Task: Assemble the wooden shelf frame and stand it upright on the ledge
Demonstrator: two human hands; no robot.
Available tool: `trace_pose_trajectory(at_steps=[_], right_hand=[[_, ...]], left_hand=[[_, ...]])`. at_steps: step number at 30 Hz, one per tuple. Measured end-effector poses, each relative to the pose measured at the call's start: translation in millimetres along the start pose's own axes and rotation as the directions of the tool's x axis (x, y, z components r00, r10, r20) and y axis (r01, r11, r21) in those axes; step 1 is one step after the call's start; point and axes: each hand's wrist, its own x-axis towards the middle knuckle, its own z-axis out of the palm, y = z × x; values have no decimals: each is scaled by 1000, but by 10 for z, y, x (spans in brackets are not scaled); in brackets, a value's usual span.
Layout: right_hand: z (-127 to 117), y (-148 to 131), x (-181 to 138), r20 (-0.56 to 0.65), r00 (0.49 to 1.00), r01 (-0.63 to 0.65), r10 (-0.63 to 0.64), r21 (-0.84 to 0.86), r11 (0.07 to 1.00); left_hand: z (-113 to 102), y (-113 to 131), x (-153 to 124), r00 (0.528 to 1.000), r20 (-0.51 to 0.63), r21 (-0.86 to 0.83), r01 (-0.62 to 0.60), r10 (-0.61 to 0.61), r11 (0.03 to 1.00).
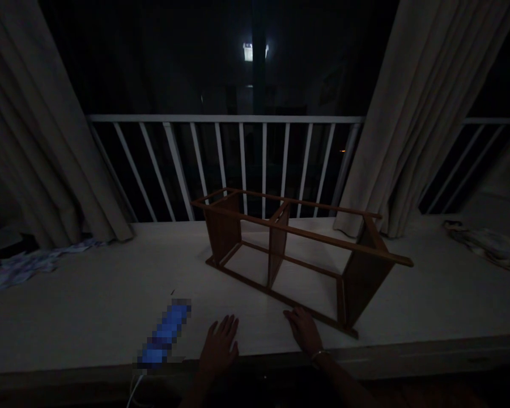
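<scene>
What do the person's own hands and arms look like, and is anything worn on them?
Both hands are bare, without gloves. The right hand has a thin, pale bracelet at the wrist; the left hand shows nothing worn. No sleeves are visible. The dim light hides finer details.

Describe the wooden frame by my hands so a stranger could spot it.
Below the white railing runs a pale ledge. On it, just beyond the right hand, lies the wooden frame. It is the only brown, open-sided piece there, with three upright panels joined by thin rails.
</scene>
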Motion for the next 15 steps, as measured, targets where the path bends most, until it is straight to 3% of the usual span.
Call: trace_pose_trajectory(at_steps=[6,15], right_hand=[[-32,-56,64,-16,999,-46,46,-11,999],[154,106,49,-28,996,-81,82,27,996]], left_hand=[[67,-56,-8,1000,-18,1,-11,11,1000],[101,-28,-4,999,-41,43,-12,13,999]])
